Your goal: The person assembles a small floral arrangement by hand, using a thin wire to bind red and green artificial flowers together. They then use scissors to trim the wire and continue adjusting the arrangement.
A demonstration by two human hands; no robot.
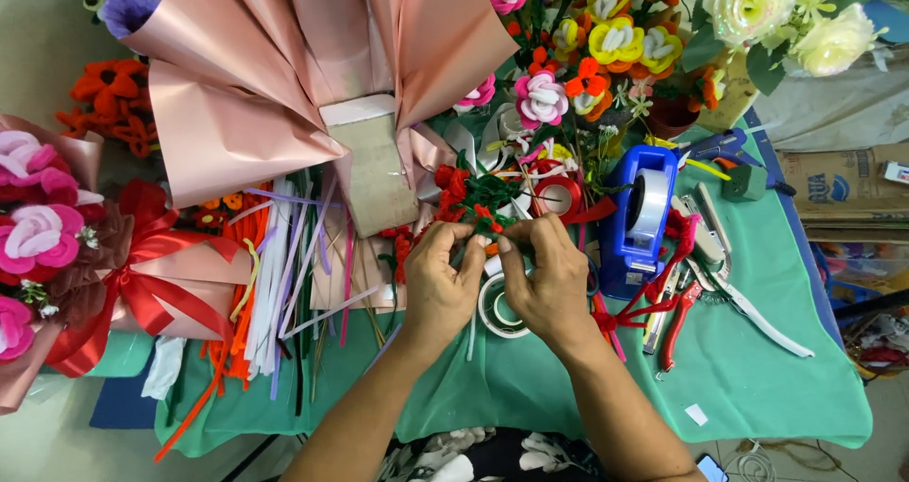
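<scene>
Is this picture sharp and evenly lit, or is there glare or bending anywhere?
Head view: soft, even light, only faint shadows under the left hand and right hand; the pink wrapping paper carries a mild sheen; the cream roses look slightly washed out; the green table cover bows a little at the edges; focus is fairly sharp.

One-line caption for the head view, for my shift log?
Left hand and right hand pinch a green-and-red pipe-cleaner stem over a green tablecloth, beside a blue tape dispenser.
</scene>
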